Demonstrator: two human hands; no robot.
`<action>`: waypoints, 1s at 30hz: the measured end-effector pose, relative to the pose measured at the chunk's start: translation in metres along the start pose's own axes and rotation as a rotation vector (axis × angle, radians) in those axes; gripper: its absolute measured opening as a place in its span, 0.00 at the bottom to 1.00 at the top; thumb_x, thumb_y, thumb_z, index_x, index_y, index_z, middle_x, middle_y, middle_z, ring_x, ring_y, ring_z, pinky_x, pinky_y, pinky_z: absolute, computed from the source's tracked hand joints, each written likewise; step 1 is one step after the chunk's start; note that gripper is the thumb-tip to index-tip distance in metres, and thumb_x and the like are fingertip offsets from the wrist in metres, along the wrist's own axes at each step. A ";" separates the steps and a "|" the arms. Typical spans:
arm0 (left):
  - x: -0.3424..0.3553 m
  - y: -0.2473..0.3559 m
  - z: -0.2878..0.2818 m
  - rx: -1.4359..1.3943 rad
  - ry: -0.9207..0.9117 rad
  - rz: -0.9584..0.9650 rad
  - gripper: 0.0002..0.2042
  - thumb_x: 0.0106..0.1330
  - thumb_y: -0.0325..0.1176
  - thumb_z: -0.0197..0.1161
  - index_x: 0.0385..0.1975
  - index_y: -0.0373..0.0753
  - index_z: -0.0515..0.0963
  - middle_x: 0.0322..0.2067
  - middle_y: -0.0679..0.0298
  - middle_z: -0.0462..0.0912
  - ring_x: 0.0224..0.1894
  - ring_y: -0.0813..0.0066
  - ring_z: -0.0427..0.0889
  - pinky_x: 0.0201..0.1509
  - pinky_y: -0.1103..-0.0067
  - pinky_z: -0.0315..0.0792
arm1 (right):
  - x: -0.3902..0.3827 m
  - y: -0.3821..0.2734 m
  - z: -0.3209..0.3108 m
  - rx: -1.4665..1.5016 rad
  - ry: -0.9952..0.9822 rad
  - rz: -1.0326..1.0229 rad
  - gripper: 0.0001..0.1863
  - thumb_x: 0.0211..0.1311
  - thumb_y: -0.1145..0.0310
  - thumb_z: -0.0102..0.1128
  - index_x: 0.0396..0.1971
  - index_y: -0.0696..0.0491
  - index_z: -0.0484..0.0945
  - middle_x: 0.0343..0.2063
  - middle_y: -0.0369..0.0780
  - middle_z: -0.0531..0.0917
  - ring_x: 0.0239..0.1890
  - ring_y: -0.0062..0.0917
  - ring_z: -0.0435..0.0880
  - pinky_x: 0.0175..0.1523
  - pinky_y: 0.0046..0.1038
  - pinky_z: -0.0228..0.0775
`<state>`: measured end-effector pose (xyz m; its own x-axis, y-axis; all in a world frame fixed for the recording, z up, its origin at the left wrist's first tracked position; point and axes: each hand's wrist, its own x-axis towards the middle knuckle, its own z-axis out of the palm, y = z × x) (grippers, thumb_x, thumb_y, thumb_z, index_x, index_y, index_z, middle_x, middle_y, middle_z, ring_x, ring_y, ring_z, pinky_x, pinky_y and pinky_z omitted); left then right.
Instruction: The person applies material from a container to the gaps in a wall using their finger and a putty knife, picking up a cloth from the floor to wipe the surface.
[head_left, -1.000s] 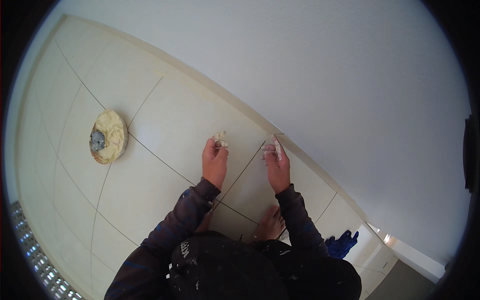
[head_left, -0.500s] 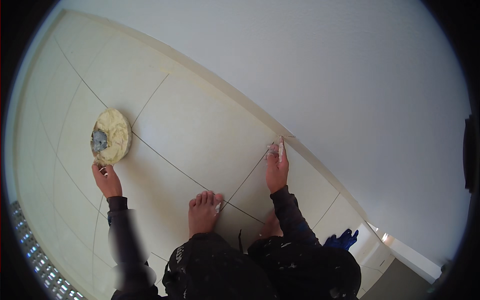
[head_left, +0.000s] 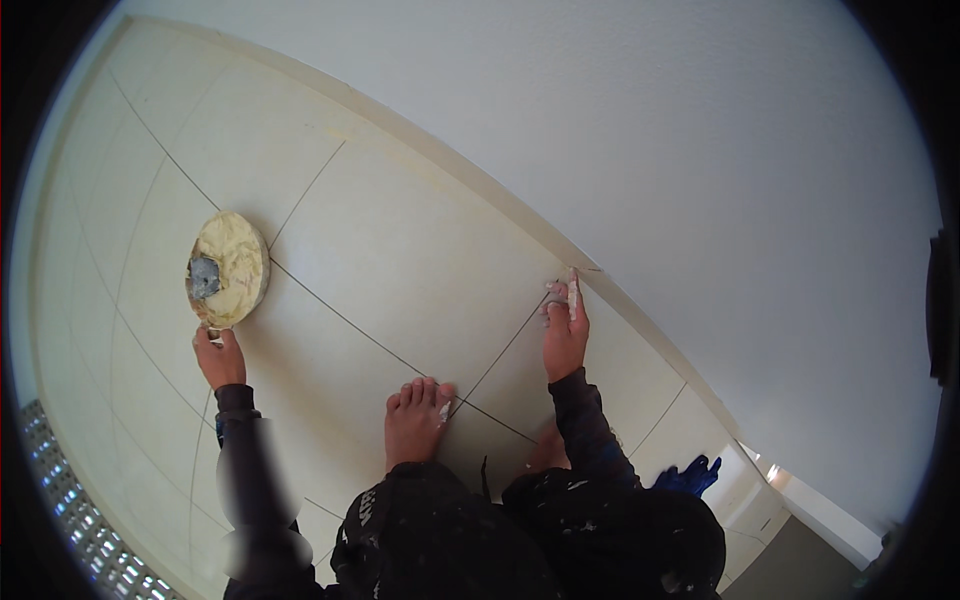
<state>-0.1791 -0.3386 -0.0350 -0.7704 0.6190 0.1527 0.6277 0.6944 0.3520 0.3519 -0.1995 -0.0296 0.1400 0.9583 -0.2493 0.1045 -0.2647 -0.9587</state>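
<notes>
My left hand (head_left: 216, 358) is closed at the near rim of a round shallow tray (head_left: 238, 260) of creamy paste; a small pale item between its fingertips is too small to make out. A grey square piece (head_left: 205, 277) sits in the tray. My right hand (head_left: 566, 335) reaches to the foot of the skirting board (head_left: 640, 325), index finger stretched along it and coated in white paste, the other fingers bent but apart, nothing seen held.
My bare feet (head_left: 415, 425) stand on the tiled floor (head_left: 330, 215) below the white wall (head_left: 680, 150). A blue crumpled cloth or glove (head_left: 685, 475) lies at lower right, near an opening in the wall. Perforated blocks (head_left: 80, 510) line the lower left edge.
My left hand has moved from the middle leftward to the tray. My left foot has come into view. My right hand remains at the skirting; the view has shifted slightly.
</notes>
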 end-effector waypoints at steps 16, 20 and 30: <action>0.021 0.046 -0.001 0.528 -0.120 0.041 0.19 0.73 0.44 0.48 0.53 0.47 0.84 0.52 0.56 0.78 0.57 0.52 0.73 0.60 0.53 0.65 | -0.003 -0.004 -0.012 -0.213 -0.051 -0.108 0.31 0.69 0.77 0.46 0.74 0.56 0.65 0.49 0.37 0.73 0.39 0.19 0.72 0.45 0.21 0.70; 0.033 0.049 0.003 0.547 -0.121 0.040 0.20 0.74 0.46 0.46 0.49 0.47 0.85 0.52 0.56 0.79 0.56 0.53 0.73 0.60 0.53 0.64 | -0.039 -0.016 -0.020 -0.319 -0.069 -0.152 0.22 0.67 0.78 0.50 0.60 0.56 0.78 0.43 0.38 0.75 0.40 0.19 0.75 0.44 0.21 0.71; 0.022 0.063 0.006 0.440 -0.145 0.085 0.20 0.72 0.43 0.48 0.36 0.41 0.88 0.52 0.55 0.81 0.56 0.56 0.74 0.58 0.53 0.63 | -0.141 0.014 -0.077 -0.536 0.021 -0.122 0.17 0.61 0.79 0.54 0.49 0.57 0.81 0.43 0.46 0.81 0.48 0.38 0.82 0.56 0.34 0.74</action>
<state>-0.1558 -0.2786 -0.0154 -0.7106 0.7033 0.0225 0.6995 0.7095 -0.0856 0.4091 -0.3465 0.0028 0.1146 0.9845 -0.1326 0.6075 -0.1751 -0.7748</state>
